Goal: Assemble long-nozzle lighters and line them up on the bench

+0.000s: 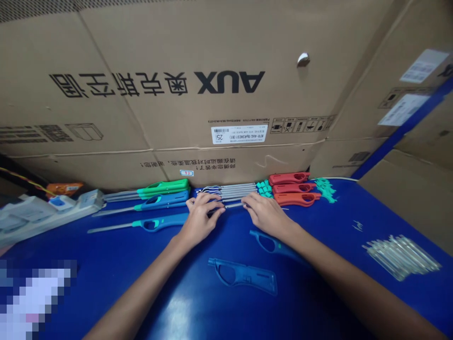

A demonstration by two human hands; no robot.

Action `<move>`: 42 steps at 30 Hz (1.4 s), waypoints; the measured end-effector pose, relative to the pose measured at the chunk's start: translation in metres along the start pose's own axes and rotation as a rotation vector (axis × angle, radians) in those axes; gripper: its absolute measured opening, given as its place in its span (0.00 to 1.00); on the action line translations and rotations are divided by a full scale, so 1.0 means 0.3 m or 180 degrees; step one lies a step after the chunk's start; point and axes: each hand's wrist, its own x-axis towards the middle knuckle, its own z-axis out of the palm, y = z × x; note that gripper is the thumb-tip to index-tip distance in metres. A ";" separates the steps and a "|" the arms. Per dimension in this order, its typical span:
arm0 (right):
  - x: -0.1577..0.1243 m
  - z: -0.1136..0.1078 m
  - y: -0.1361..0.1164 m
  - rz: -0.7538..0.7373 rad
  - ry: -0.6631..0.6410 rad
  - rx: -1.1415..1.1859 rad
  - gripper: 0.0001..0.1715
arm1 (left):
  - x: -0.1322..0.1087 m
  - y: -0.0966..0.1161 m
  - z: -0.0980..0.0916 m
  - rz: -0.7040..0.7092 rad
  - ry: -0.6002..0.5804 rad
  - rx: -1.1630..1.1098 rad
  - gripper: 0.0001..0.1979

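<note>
Left hand (200, 217) and right hand (267, 215) both pinched on one metal tube (233, 205) beside the tube row (235, 190); pick-up step, probably needs a level lift.

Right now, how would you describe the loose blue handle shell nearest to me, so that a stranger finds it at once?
Find the big AUX cardboard box behind the blue table. Nearer the camera, between the two forearms, lies a blue lighter handle shell. Unlike the lighters by the box it has no metal tube; unlike the second shell, no forearm covers it.

Cardboard boxes (212, 94) behind — free room nearside
</note>
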 end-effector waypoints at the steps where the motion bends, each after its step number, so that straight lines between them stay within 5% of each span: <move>1: 0.000 0.001 0.002 -0.0014 0.0013 0.0002 0.13 | 0.000 0.000 0.000 0.0016 -0.0002 0.0000 0.04; 25: 0.096 0.067 -0.016 0.0093 -0.0405 -0.0247 0.14 | -0.021 -0.005 0.030 0.0043 -0.0364 0.0886 0.09; 42: 0.082 0.048 -0.018 0.0345 -0.0179 -0.0145 0.15 | -0.020 0.001 0.017 0.0017 -0.0316 0.1098 0.14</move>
